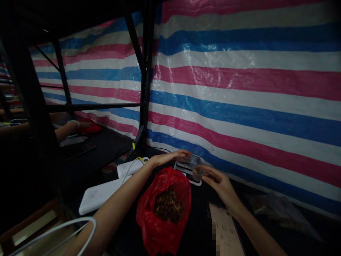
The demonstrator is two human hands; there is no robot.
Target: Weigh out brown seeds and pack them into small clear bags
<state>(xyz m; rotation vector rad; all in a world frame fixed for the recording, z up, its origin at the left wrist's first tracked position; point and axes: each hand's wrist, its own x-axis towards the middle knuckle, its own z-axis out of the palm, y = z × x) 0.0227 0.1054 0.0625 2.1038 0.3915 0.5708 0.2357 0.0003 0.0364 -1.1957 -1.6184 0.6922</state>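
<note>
My left hand [181,155] reaches over the far side of a red plastic bag, its fingers closed on the edge of a clear plastic container [195,159]. A small clear cup [198,173] is gripped by the fingertips of my right hand [216,179], just in front of that container. Under both lies a flat, pale-edged device [196,183], mostly covered. The red plastic bag [145,209] stands open between my forearms. Inside it is a heap of small brown dried pieces [169,205].
White power-bank-like blocks [99,195] with a cable lie left of the bag. A phone [226,227] showing digits is by my right forearm, with a clear zip bag [283,209] beyond. A black metal post [145,78] rises before striped sheeting [239,81]. Another person's arm [65,131] is at far left.
</note>
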